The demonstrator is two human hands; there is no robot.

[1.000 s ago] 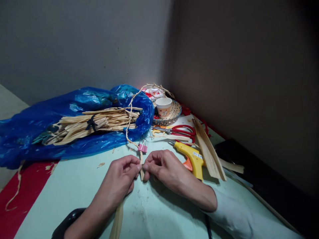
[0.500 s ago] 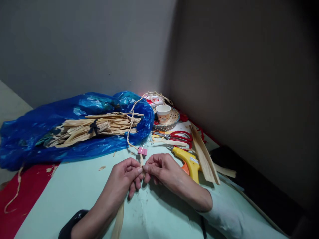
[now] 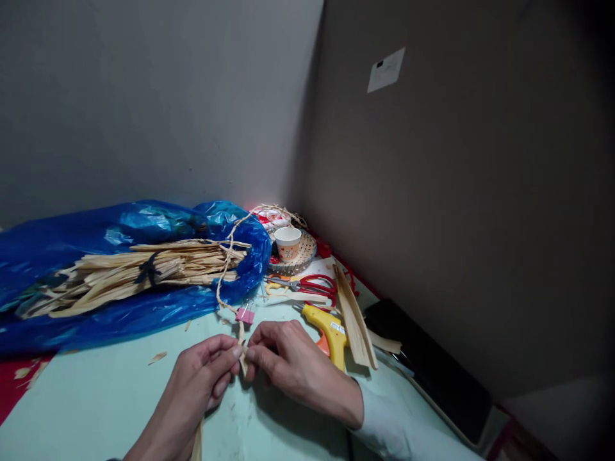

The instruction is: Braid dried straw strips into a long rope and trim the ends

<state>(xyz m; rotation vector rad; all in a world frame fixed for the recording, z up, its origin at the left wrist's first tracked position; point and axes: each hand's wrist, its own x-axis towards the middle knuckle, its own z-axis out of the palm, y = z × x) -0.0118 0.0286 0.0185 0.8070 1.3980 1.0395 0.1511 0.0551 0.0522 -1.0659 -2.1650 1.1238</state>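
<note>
My left hand (image 3: pixel 207 374) and my right hand (image 3: pixel 283 362) meet over the table, both closed in a pinch on a pale dried-leaf strip (image 3: pixel 243 367). One end of the strip trails down under my left wrist. Just beyond my fingertips, a pink binder clip (image 3: pixel 245 315) grips the braided cord (image 3: pixel 219 287) that the strip runs into. From the clip the cord loops away over the blue bag toward the back. My fingers partly cover the spot where they pinch.
A blue plastic bag (image 3: pixel 144 221) holds a tied bundle of dried leaf strips (image 3: pixel 115 275) at left. Toward the right lie red-handled scissors (image 3: pixel 319 286), a yellow glue gun (image 3: pixel 331 326), a folded dry leaf (image 3: pixel 354 320) and a black phone-like slab (image 3: pixel 427 368). Behind, a paper cup (image 3: pixel 288 245) stands on a woven tray (image 3: pixel 307 256).
The view has swung right and up, so everything sits lower and further left. My fingers have shifted slightly on the strip, and more of it shows between my hands.
</note>
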